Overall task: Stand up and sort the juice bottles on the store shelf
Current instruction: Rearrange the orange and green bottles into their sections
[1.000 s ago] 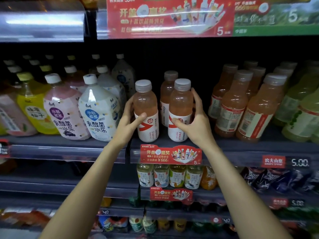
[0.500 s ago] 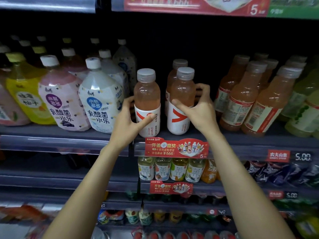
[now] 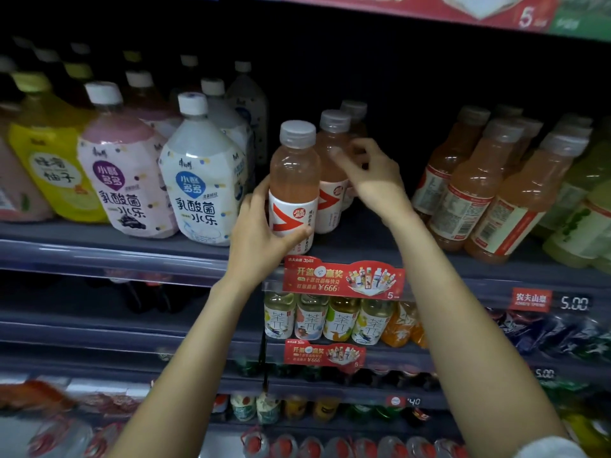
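**At the shelf front: straightening the pink juice row**

Beside the shelf (image 3: 330, 256) edge, left hand (image 3: 261, 233) wrapped round the front pink bottle (image 3: 293, 180), thumb across its label. Just behind, right hand (image 3: 370, 173) half-curled and blurred, touching the second bottle (image 3: 332, 166); grip unclear. Farther back, a third bottle (image 3: 354, 117). Three counted. Probably mid-alignment; next, squaring the front label forward.

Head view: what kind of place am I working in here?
Most likely a shop's drinks aisle: tiered shelves packed with rows of bottled drinks, a price tag reading 5.00, and a red promo sign on the shelf edge.
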Demonstrator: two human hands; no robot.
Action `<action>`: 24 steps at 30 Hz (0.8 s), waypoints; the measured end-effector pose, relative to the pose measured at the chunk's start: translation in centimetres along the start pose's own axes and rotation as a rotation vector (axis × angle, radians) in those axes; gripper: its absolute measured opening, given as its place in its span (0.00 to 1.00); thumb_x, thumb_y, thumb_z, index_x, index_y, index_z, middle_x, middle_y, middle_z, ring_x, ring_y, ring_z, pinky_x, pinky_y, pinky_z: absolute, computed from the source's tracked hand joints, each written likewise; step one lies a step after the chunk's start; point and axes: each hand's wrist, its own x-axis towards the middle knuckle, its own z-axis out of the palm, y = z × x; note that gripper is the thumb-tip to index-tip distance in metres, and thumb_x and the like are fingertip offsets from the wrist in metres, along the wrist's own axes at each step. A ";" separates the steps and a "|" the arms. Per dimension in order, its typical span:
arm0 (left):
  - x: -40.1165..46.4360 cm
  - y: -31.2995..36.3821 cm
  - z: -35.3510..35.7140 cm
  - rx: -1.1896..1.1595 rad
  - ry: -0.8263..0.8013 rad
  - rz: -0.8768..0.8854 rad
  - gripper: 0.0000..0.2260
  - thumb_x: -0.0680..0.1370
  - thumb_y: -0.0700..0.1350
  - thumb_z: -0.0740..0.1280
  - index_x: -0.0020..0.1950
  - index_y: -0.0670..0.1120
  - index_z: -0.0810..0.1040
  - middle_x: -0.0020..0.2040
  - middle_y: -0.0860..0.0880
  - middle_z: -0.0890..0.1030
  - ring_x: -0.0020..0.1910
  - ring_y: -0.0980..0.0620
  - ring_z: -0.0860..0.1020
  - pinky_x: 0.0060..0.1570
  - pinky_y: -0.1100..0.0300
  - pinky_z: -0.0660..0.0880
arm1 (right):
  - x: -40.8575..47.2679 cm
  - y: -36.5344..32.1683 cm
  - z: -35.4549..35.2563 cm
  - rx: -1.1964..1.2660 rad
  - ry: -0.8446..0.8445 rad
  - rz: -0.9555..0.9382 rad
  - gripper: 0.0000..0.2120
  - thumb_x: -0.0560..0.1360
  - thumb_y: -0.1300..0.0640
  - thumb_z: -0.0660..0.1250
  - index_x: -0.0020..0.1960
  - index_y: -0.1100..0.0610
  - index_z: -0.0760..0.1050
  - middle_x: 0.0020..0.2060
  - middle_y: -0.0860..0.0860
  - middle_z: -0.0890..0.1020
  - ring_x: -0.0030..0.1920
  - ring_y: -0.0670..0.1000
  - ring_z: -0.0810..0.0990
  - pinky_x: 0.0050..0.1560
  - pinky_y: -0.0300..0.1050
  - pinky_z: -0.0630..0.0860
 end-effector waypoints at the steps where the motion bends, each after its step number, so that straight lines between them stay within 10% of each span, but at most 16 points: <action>1: 0.1 0.0 -0.1 -0.005 -0.005 -0.008 0.41 0.66 0.49 0.79 0.74 0.48 0.63 0.65 0.47 0.73 0.65 0.50 0.71 0.63 0.52 0.71 | 0.3 -0.1 0.0 0.054 -0.014 0.024 0.23 0.75 0.40 0.64 0.64 0.50 0.71 0.58 0.51 0.77 0.57 0.53 0.77 0.56 0.54 0.77; 10: -0.1 0.1 0.1 -0.047 0.008 -0.036 0.42 0.66 0.49 0.79 0.75 0.51 0.62 0.67 0.51 0.73 0.66 0.53 0.71 0.64 0.55 0.71 | 0.5 -2.2 1.8 0.094 -0.086 -0.038 0.17 0.79 0.46 0.60 0.67 0.45 0.68 0.49 0.48 0.75 0.46 0.45 0.74 0.43 0.37 0.73; 15: -0.7 0.5 0.2 -0.052 0.007 -0.014 0.42 0.68 0.47 0.78 0.76 0.51 0.57 0.69 0.52 0.71 0.68 0.53 0.69 0.64 0.54 0.71 | 1.1 -3.2 1.6 0.147 -0.100 -0.052 0.18 0.78 0.45 0.61 0.67 0.47 0.69 0.55 0.49 0.77 0.58 0.48 0.75 0.58 0.44 0.72; 24: 0.2 1.1 0.1 -0.269 -0.083 -0.089 0.39 0.70 0.40 0.76 0.75 0.48 0.59 0.57 0.60 0.72 0.50 0.77 0.72 0.52 0.78 0.69 | 2.1 -3.5 2.2 0.222 -0.125 -0.082 0.20 0.78 0.53 0.65 0.68 0.53 0.69 0.61 0.55 0.77 0.61 0.50 0.75 0.56 0.43 0.74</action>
